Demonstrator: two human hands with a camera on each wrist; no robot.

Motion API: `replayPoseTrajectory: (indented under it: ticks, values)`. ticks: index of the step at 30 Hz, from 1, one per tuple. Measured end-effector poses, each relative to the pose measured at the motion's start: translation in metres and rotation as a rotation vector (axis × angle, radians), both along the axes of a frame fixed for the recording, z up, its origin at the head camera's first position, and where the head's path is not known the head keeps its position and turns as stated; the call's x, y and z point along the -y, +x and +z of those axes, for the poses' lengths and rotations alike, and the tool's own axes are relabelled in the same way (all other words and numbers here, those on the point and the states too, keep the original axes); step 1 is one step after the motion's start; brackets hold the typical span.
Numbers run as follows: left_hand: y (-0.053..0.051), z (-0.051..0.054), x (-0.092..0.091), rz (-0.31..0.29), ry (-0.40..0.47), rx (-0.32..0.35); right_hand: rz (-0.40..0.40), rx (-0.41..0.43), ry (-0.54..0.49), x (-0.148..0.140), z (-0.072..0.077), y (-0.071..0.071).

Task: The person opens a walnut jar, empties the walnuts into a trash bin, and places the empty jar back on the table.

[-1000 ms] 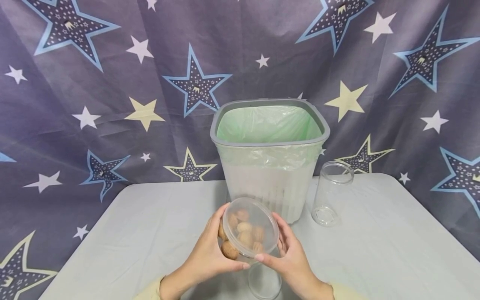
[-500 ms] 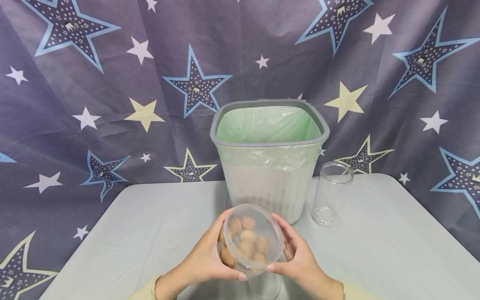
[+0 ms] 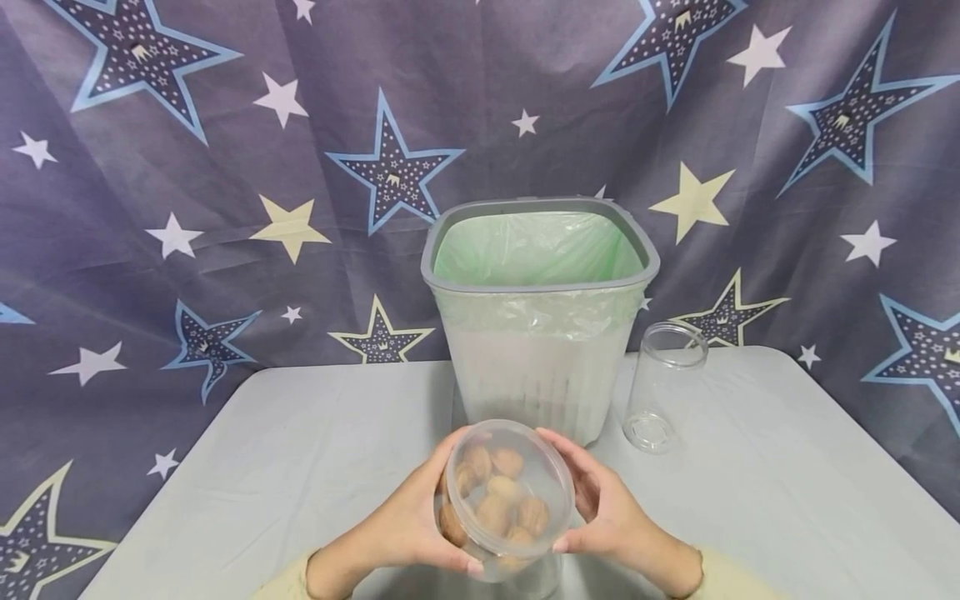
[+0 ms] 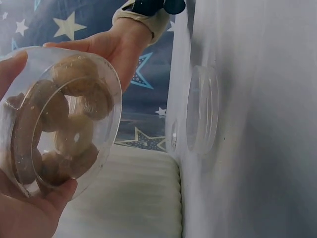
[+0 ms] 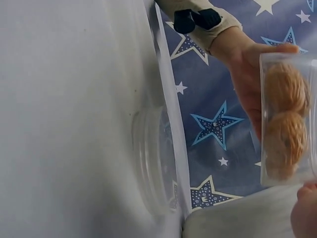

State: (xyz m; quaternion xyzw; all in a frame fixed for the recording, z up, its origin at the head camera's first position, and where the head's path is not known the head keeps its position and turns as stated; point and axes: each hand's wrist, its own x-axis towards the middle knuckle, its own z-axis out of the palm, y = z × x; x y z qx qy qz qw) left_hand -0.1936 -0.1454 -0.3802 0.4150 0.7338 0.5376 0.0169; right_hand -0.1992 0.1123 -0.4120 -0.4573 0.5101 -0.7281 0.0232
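Note:
My left hand (image 3: pixel 420 517) and right hand (image 3: pixel 611 512) hold a round clear plastic container (image 3: pixel 552 483) between them, low in front of the bin. Several walnuts (image 3: pixel 492 513) lie inside, seen through its translucent round face, which tilts toward the head camera. The left fingers and thumb curl round its left side, while the right fingers and thumb grip the right edge. In the left wrist view its other face (image 4: pixel 111 109) shows a ring and the walnuts behind it. On the table below stands a shallow, clear round piece (image 4: pixel 204 109), mostly hidden in the head view.
Behind the hands stands a pale waste bin (image 3: pixel 536 367) with a grey rim and a green-tinted liner bag. To its right is a tall clear jar (image 3: pixel 648 392) without a lid. A pale cloth covers the table (image 3: pixel 322 450); a star-patterned curtain (image 3: pixel 247 167) hangs behind.
Both hands have brought the container slightly down and to the right, and its translucent face has turned more toward the head camera. The walnuts inside have shifted. Bin and jar stay put.

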Motion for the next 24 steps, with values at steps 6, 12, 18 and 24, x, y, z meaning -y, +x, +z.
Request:
replayPoseTrajectory:
  ticks: [6, 12, 18, 24]
  values:
    - [0.0, 0.001, 0.001, -0.04, 0.023, 0.061, 0.062, 0.025, 0.033, -0.003, 0.005, -0.004]
    - [-0.001, 0.002, 0.001, -0.097, 0.045, 0.099, 0.109, 0.007, 0.064, -0.006, 0.009, -0.007]
    - [-0.002, 0.001, 0.001, -0.129, 0.066, 0.096, 0.157, 0.022, 0.084, -0.007, 0.012, -0.011]
    - [-0.003, 0.001, 0.001, -0.198, 0.102, 0.114, 0.204, 0.002, 0.119, -0.009, 0.015, -0.015]
